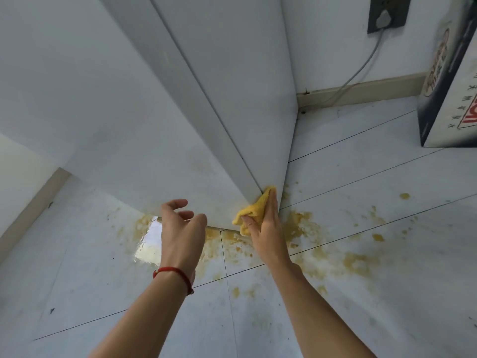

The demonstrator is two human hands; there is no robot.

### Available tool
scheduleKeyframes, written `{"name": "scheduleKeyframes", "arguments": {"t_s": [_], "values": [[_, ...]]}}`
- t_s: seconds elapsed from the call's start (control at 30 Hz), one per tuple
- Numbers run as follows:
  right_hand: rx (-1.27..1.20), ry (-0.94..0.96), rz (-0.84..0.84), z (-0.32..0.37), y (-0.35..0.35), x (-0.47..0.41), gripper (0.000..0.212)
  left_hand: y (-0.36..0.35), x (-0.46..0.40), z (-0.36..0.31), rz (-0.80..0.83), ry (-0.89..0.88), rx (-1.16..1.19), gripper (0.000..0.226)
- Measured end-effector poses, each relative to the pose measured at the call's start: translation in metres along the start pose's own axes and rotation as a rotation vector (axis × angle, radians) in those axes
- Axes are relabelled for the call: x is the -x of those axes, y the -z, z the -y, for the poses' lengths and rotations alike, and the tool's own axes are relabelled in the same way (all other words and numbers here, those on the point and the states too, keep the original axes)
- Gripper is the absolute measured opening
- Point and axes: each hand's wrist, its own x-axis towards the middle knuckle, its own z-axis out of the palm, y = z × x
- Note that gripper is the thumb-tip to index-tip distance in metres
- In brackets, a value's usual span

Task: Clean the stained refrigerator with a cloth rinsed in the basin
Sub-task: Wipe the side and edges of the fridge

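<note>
At the bottom near corner of the white refrigerator (160, 140), low against the tiled floor (361, 156): yellow cloth (254, 210) bunched up and pressed onto the corner edge by the right hand (263, 228), fingers curled round the wad, thumb pinching it from the left. To the left, just in front of the lower door edge, the left hand (180, 226) hovering with fingers loosely spread and slightly bent, holding nothing, touching nothing as far as can be told; red cord bracelet (175, 273) on that wrist. All around the base, yellowish splatter (304, 228) across the tiles, thickest right under the corner, plus a wet glossy patch (148, 241) to the left. Faint yellowish marks on the door face above the cloth, hard to make out. Far right, a printed carton (449, 81) on the floor; behind, a wall socket (387, 14) with a grey cable running down to the skirting. No basin in view. Risks from here, judged only: cloth apparently the same colour as the mess, so loading hard to read, and likely to smear rather than lift unless rinsed; cloth dipping onto the floor splatter and carrying it back up onto the door; slipping on the wet patch; stain left in the seam beside the door edge, where a bunched wad may not reach.
</note>
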Motion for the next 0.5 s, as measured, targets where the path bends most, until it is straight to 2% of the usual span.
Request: {"name": "scheduleKeyframes", "arguments": {"t_s": [0.13, 0.23, 0.3, 0.37, 0.43, 0.5], "values": [[-0.022, -0.144, 0.088, -0.017, 0.001, 0.002, 0.127, 0.019, 0.012, 0.001, 0.044, -0.035, -0.076, 0.042], [-0.073, -0.289, 0.188, -0.023, 0.007, 0.004, 0.130, 0.026, 0.019, 0.001, 0.063, -0.018, -0.072, 0.042], [-0.126, -0.355, 0.186, -0.024, 0.009, 0.005, 0.130, 0.031, 0.023, 0.001, 0.080, -0.023, -0.081, 0.043], [-0.135, -0.407, 0.195, -0.021, 0.013, 0.006, 0.112, 0.037, 0.024, 0.001, 0.086, -0.038, -0.090, 0.044], [-0.117, -0.447, 0.187, -0.018, 0.014, 0.009, 0.070, 0.043, 0.028, 0.000, 0.080, -0.046, -0.088, 0.043], [-0.064, -0.470, 0.123, -0.010, 0.008, 0.014, 0.045, 0.044, 0.030, -0.001, 0.092, -0.046, -0.085, 0.043]]}}
